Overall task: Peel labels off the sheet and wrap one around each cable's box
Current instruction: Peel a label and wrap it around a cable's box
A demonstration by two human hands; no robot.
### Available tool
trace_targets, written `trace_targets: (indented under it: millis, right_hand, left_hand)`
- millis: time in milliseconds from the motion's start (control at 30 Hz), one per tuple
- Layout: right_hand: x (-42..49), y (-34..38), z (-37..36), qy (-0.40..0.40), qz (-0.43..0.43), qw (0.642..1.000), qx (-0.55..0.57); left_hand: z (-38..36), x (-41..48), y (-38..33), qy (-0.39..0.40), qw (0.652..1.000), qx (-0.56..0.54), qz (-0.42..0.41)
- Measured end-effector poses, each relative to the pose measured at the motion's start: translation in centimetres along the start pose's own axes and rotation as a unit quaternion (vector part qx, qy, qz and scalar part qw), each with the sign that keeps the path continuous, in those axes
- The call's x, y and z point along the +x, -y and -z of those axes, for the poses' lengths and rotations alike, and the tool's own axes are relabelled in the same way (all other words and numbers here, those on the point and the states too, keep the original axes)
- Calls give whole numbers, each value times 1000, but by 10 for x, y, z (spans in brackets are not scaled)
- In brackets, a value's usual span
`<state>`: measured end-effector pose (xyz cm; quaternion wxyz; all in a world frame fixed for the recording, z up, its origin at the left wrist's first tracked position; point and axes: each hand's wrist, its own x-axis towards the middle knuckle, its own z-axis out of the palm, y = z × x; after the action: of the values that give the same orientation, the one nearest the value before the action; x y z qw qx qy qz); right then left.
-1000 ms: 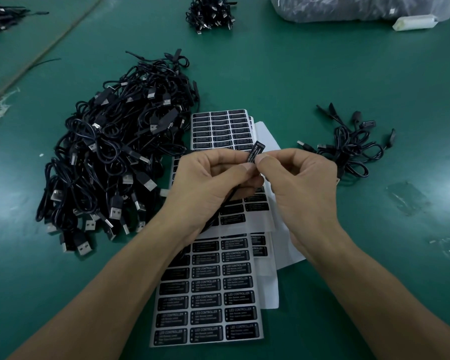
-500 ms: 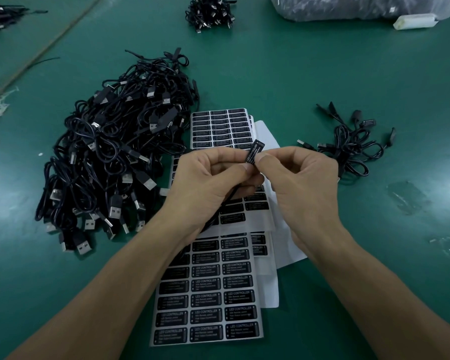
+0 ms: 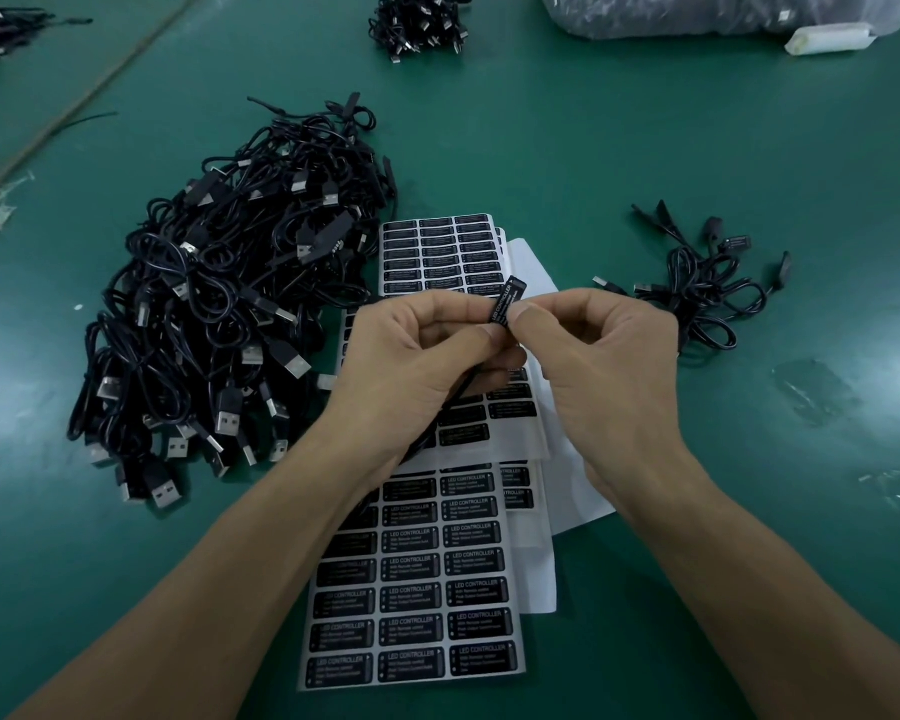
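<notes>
**Both hands on one small box above the label sheets**

Green matted surface (image 3: 567, 148), scuffed in patches. Landmark: the stack of label sheets (image 3: 411, 615) lying mid-frame. It is several white sheets overlapped, with black labels in rows of three printed LED CONTROLLER. One sheet higher in the stack shows a bare white strip at its near end.

- Left of the stack: a large pile of black cables (image 3: 219, 314) with USB plugs showing, its edge against the stack's left side.
- Right of the stack, apart from it: a small bundle of cables (image 3: 697, 298).
- Beyond the stack, at the far edge: another small bundle (image 3: 419, 23). Further right is a clear plastic bag (image 3: 697, 13) with a white roll (image 3: 827, 39) beside it.

Above the middle of the stack, both hands are raised and meet at one box (image 3: 507, 302).
- Left hand (image 3: 411, 366): fingers curled, thumb and forefinger pinching the box's lower end.
- Right hand (image 3: 609, 366): fingers curled, thumb tip and forefinger pinching the box from its right side.
- The box is tilted, upper end pointing away and to the right, with the label's white print facing the camera. I cannot tell whether the label goes fully around.
- The cable (image 3: 453, 402) runs from the box down under the left palm, toward the sheets.
</notes>
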<state>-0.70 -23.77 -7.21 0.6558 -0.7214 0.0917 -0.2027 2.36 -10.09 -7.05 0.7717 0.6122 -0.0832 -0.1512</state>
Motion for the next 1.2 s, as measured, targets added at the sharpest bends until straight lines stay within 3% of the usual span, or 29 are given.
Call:
trace_targets:
  millis: [667, 1200]
  right_hand:
    - [-4, 3, 3, -13, 23, 999, -42]
    - [8, -5, 19, 46, 188, 953, -233]
  left_hand:
    - [-3, -1, 2, -16, 1000, 16, -12]
    - [-4, -2, 3, -10, 1000, 22, -12]
